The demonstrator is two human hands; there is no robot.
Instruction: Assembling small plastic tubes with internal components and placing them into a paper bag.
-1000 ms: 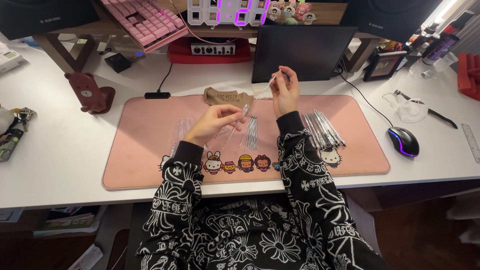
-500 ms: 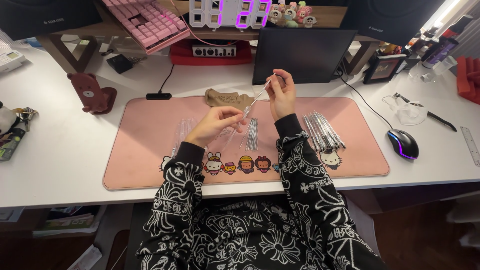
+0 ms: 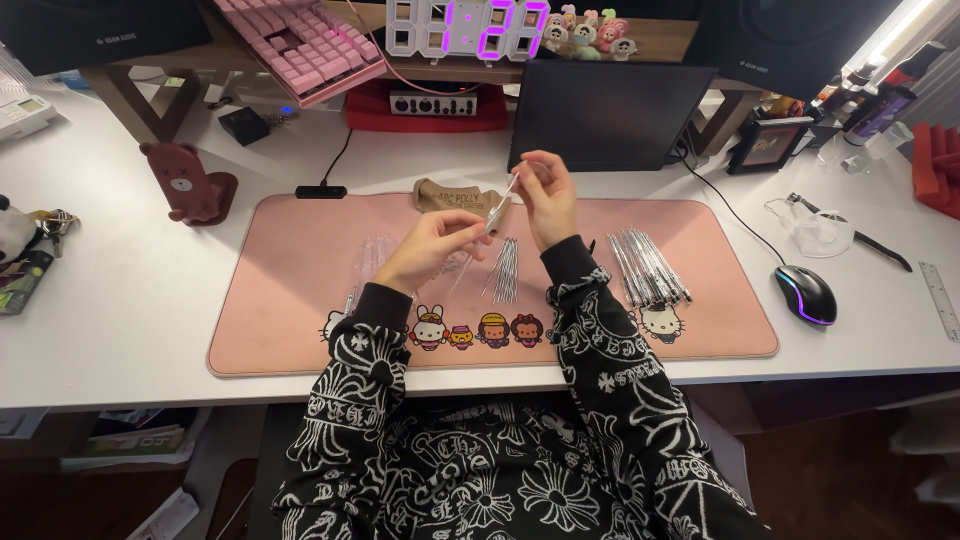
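Observation:
My left hand [image 3: 432, 247] pinches the lower end of a thin clear sleeve [image 3: 484, 226] above a pink desk mat [image 3: 300, 300]. My right hand [image 3: 545, 197] is raised over the mat's far edge and grips a slim silver stick [image 3: 508, 190] whose lower end meets the sleeve's mouth. A small bunch of silver sticks [image 3: 505, 270] lies on the mat between my forearms. A larger pile of silver sticks [image 3: 648, 267] lies to the right. Clear empty sleeves [image 3: 368, 258] lie left of my left hand.
A tan pouch [image 3: 452, 195] lies at the mat's far edge. A black tablet [image 3: 608, 115] leans behind it, with a digital clock [image 3: 468, 27] and pink keyboard [image 3: 300, 42] on a shelf. A mouse [image 3: 805, 293] sits right, a brown bear stand [image 3: 188, 183] left.
Both hands hold nearly the same pose; the right hand has shifted slightly, keeping the stick at the sleeve's mouth.

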